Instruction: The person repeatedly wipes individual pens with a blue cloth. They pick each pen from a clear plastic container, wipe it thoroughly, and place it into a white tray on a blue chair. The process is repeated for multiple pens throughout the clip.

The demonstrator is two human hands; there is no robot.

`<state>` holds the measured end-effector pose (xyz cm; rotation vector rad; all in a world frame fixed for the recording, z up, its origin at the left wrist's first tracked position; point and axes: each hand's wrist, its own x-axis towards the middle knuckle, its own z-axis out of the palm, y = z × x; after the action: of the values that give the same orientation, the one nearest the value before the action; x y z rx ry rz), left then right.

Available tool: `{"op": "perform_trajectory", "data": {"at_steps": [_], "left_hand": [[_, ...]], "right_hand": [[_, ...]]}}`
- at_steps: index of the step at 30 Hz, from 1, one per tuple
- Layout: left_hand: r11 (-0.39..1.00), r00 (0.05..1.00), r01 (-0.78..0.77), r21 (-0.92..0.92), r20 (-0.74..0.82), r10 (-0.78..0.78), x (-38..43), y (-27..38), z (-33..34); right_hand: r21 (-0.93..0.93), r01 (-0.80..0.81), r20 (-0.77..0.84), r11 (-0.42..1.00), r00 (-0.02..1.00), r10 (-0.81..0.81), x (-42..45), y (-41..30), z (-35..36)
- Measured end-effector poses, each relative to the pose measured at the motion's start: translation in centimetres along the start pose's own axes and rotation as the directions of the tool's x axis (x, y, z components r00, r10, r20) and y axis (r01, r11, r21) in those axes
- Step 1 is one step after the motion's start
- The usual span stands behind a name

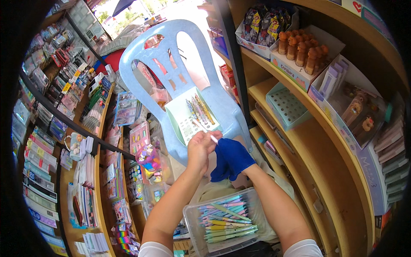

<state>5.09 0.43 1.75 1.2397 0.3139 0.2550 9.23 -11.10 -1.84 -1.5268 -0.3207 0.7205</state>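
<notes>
My left hand (199,148) holds a slim pale pink pen (208,136) between thumb and fingers. A dark blue cloth (236,157) covers my right hand (231,160) and touches the pen's lower end; the fingers under it are hidden. Just beyond, a pale green and white box (175,117) with round holes rests on the seat of a light blue plastic chair (229,117). Several patterned pens (200,109) stand in the box's far holes. Close to my body, a clear plastic bin (189,221) holds many pastel pens (226,213), some lying in a neat row.
Curved wooden shelves (289,151) rise at the right, with an empty-holed teal display box (285,106), a box of brown capybara-topped pens (300,53) and boxed goods. At the left, shelves (99,192) carry notebooks and packaged stationery. A pink-purple tub (148,159) of small items stands left of the chair.
</notes>
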Motion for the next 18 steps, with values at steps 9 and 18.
{"op": "perform_trajectory", "data": {"at_steps": [9,18], "left_hand": [[0.995,0.994,-0.06,-0.086,-0.096,0.051,0.4,3.1,-2.1],[0.997,0.997,-0.046,0.07,-0.058,0.05,-0.7,2.0,-0.7]], "right_hand": [[-0.103,0.152,-0.15,0.983,0.975,-0.166,-0.1,0.1,-1.7],[-0.307,0.438,-0.135,0.845,0.859,-0.495,0.8,1.5,-1.3]]}}
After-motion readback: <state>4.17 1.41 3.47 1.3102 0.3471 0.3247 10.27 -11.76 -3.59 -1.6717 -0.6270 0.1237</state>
